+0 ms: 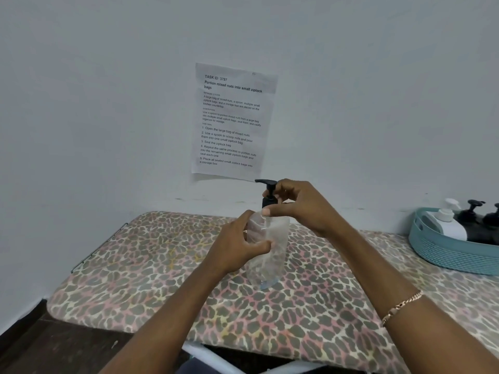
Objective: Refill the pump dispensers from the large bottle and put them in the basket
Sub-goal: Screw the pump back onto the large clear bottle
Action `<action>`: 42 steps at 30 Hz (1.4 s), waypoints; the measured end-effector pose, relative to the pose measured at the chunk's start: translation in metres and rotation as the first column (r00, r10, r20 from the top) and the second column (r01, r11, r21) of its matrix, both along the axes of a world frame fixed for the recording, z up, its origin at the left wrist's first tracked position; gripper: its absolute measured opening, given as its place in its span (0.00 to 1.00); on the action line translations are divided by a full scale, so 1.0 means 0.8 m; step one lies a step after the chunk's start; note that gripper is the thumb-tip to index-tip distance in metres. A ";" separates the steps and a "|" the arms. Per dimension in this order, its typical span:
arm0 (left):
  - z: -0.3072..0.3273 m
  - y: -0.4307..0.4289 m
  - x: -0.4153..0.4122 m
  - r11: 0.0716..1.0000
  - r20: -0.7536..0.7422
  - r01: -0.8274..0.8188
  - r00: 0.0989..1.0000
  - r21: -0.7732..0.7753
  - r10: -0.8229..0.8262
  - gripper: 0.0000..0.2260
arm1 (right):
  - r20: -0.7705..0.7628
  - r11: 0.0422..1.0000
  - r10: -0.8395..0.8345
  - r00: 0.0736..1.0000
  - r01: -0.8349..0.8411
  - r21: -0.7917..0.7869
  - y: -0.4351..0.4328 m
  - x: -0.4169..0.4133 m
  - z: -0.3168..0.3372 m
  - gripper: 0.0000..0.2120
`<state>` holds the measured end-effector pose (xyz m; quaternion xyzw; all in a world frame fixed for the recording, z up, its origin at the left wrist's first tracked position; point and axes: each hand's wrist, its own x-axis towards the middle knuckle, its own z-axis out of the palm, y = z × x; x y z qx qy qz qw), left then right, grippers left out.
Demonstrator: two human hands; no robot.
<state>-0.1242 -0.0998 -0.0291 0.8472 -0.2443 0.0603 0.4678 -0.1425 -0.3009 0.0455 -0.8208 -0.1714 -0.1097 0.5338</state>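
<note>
In the middle of the table, a bit toward its back edge, a clear pump dispenser is held in both hands. The left hand wraps round the see-through body with fingers and thumb curled, most likely to stop it from spinning or tipping. The right hand is up top. Its fingertips pinch the black pump at the collar, which looks like a grip for twisting the top (on or off, I cannot tell). The dispenser leans a little and looks nearly empty, so I think this one is not filled yet. Its bottom is down by the spotted cloth, but I cannot tell if it touches.

At the right edge of the table sits a blue-green basket. A white dispenser and dark dispensers are inside it, close together. The large bottle is not in view. A paper sheet is stuck on the wall behind. I see nothing standing between the held dispenser and the basket.
</note>
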 end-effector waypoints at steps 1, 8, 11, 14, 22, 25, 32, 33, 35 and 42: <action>0.001 0.000 0.000 1.000 0.000 0.001 1.000 0.000 -0.001 0.30 | 0.014 0.998 -0.049 0.999 0.050 -0.024 0.007 0.000 -0.004 0.16; 0.004 0.000 -0.002 1.000 -0.017 -0.012 1.000 0.005 0.012 0.34 | -0.050 0.998 0.061 0.997 -0.060 0.012 0.001 0.000 0.000 0.18; 0.002 0.001 -0.001 1.000 -0.029 -0.007 1.000 0.006 0.008 0.35 | -0.080 0.969 0.226 0.971 -0.215 0.124 -0.014 0.001 0.003 0.18; 0.002 0.000 -0.002 1.000 -0.026 -0.008 1.000 0.009 0.008 0.32 | -0.019 0.991 0.105 0.994 -0.103 0.087 -0.009 0.004 -0.005 0.15; -0.001 0.000 0.000 1.000 -0.020 -0.013 1.000 -0.017 0.013 0.26 | -0.018 1.000 0.011 1.000 -0.011 0.004 0.012 -0.002 -0.017 0.20; -0.001 -0.001 0.001 1.000 -0.025 -0.005 1.000 -0.020 0.004 0.28 | -0.053 0.975 0.164 0.985 -0.154 0.160 -0.007 0.000 -0.009 0.18; -0.003 -0.001 -0.001 1.000 -0.017 -0.013 1.000 -0.020 0.012 0.24 | 0.051 0.989 -0.106 0.993 0.100 0.109 0.018 -0.004 -0.025 0.19; -0.003 -0.002 -0.001 1.000 -0.014 -0.016 1.000 -0.020 0.016 0.24 | 0.076 0.984 -0.157 0.985 0.149 0.099 0.025 -0.006 -0.029 0.22; -0.004 -0.002 -0.001 1.000 -0.011 -0.023 1.000 -0.015 0.023 0.24 | 0.099 0.982 -0.178 0.979 0.170 0.083 0.031 -0.009 -0.032 0.23; -0.001 -0.002 -0.002 1.000 -0.016 -0.011 1.000 -0.006 0.011 0.24 | -0.050 0.986 0.117 0.992 -0.110 0.125 0.000 -0.012 -0.004 0.16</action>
